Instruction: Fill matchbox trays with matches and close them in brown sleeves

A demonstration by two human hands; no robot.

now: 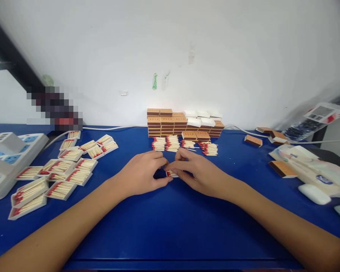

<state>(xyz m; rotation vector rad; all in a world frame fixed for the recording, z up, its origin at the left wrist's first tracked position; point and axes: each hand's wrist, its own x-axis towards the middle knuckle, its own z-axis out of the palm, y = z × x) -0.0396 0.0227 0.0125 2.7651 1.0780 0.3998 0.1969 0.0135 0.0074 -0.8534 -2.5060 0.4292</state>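
Observation:
Between my hands, at the middle of the blue table, is a small white matchbox tray (172, 173) with red-tipped matches in it. My left hand (146, 172) is curled at its left side, thumb and forefinger against it. My right hand (197, 172) covers its right part, with fingers bent over the matches and the tray. Much of the tray is hidden by the fingers. Just beyond the hands lie several loose piles of matches (172, 144). Behind them stands a stack of brown matchboxes (167, 126), with several white trays (194, 122) on its right part.
On the left lie several trays filled with matches (61, 190), beside a white power strip (28, 162) with plugged-in chargers. To the right are a few loose matchboxes (253, 141), a tissue pack (306, 170) and a rounded white case (314, 193). A white cable (113, 127) runs along the wall.

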